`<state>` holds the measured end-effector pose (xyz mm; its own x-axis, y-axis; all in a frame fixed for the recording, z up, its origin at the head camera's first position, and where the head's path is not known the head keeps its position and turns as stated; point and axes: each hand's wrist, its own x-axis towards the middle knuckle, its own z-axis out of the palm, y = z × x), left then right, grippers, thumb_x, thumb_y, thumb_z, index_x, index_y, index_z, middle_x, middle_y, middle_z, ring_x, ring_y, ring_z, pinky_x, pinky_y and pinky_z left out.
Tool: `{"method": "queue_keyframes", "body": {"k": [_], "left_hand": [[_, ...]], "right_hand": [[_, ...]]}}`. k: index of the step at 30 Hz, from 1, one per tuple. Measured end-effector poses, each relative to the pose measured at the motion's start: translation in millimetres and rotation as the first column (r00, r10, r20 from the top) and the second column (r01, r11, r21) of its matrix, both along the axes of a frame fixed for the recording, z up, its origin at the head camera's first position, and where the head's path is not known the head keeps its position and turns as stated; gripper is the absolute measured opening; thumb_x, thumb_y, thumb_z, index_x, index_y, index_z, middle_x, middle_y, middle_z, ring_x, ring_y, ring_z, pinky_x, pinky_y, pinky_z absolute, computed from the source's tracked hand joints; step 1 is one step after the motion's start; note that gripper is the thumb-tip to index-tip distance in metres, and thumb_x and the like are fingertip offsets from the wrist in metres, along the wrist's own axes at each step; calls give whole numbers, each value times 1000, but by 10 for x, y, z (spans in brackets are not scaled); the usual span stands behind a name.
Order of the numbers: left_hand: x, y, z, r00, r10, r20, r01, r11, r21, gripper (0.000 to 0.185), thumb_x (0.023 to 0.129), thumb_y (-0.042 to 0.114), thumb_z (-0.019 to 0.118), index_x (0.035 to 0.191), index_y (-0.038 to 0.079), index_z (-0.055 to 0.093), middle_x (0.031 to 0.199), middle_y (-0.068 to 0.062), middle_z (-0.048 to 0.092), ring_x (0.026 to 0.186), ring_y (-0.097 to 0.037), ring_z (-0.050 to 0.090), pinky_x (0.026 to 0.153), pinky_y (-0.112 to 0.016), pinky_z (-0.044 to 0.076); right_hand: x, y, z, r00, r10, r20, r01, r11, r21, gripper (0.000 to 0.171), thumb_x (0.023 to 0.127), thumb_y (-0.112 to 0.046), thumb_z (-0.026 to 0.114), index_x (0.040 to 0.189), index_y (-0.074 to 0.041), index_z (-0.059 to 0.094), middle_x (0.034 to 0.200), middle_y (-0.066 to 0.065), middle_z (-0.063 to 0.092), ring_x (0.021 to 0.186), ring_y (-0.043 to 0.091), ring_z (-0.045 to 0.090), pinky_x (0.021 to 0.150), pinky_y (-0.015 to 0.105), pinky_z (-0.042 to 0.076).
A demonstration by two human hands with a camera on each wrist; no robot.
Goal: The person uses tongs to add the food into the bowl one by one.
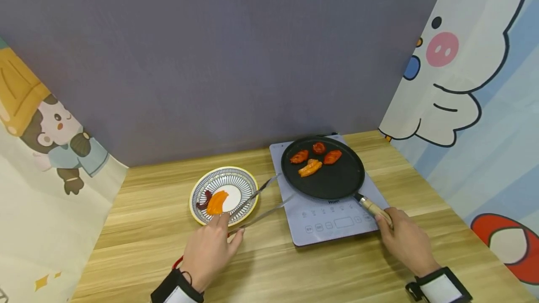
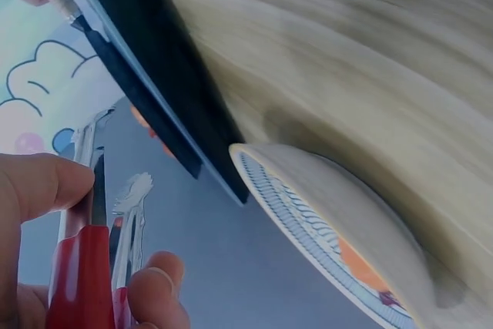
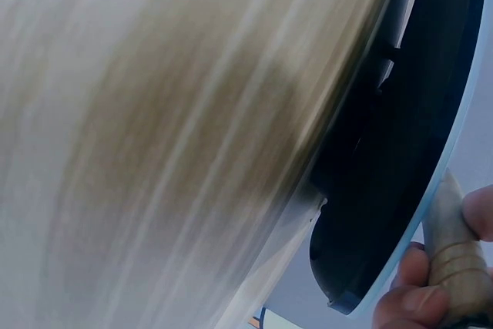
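Observation:
My left hand (image 1: 208, 247) holds metal tongs (image 1: 264, 214) by their red handles (image 2: 81, 279). The two arms of the tongs are spread apart, with nothing between their tips, reaching over the plate's right side toward the cooktop. On the plate (image 1: 247, 177) lie an orange piece of food (image 1: 217, 202) and a dark red one (image 1: 204, 201). My right hand (image 1: 406, 237) grips the wooden handle (image 1: 372, 207) of a flat black frying pan (image 1: 341, 179). Several browned pieces sit toward the pan's far left, among them an orange-brown strip (image 1: 310, 168) and a reddish wing-shaped piece (image 1: 332, 157).
The pan rests on a flat grey induction cooktop (image 1: 303, 235) with touch controls along its near side. Under everything is a wood-grain table (image 1: 269, 265). A grey panel (image 1: 236, 69) stands behind, and cartoon-printed sheets (image 1: 459, 106) hang at both sides.

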<state>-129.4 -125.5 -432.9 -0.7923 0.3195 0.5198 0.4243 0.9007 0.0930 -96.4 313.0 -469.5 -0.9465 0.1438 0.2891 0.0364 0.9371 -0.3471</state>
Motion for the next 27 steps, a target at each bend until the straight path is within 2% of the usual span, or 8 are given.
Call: {"method": "queue_keyframes", "body": {"k": [5, 9, 13, 18, 27], "left_hand": [[31, -133, -27, 999, 37, 40, -36, 999, -18, 45, 79, 42, 71, 95, 1, 66, 78, -13, 65, 44, -22, 52, 37, -33, 35], [42, -221, -36, 998, 44, 44, -43, 999, -15, 47, 78, 42, 72, 96, -1, 67, 84, -15, 67, 45, -22, 55, 38, -33, 38], [52, -295, -40, 998, 52, 32, -52, 999, -11, 46, 77, 41, 73, 93, -2, 66, 76, -13, 66, 45, -21, 54, 37, -32, 37], [62, -379, -46, 997, 82, 16, -82, 997, -16, 43, 76, 41, 74, 85, 0, 63, 62, -7, 56, 42, -23, 51, 36, -34, 33], [74, -538, -53, 991, 123, 47, -123, 992, 5, 41, 77, 41, 74, 86, 1, 64, 67, -9, 57, 41, -24, 50, 35, -36, 32]], "right_hand": [[10, -10, 12, 1000, -4, 8, 4, 1000, -3, 32, 98, -29, 53, 104, 2, 58, 68, 3, 45, 52, 15, 40, 44, 31, 28], [14, -10, 12, 1000, -7, 6, 7, 1000, -2, 32, 98, -29, 53, 103, 2, 57, 68, 3, 44, 52, 16, 40, 44, 31, 28], [15, -11, 9, 1000, -9, 7, 9, 1000, 3, 32, 98, -29, 53, 104, 2, 57, 68, 3, 44, 52, 16, 40, 44, 31, 28], [17, -18, 12, 1000, -9, 7, 9, 1000, 0, 32, 98, -29, 53, 104, 2, 57, 68, 3, 44, 53, 16, 40, 44, 31, 28], [2, -6, 8, 1000, -5, -2, 5, 1000, 3, 32, 97, -29, 54, 104, 2, 57, 68, 3, 44, 53, 16, 40, 44, 32, 28]]}}
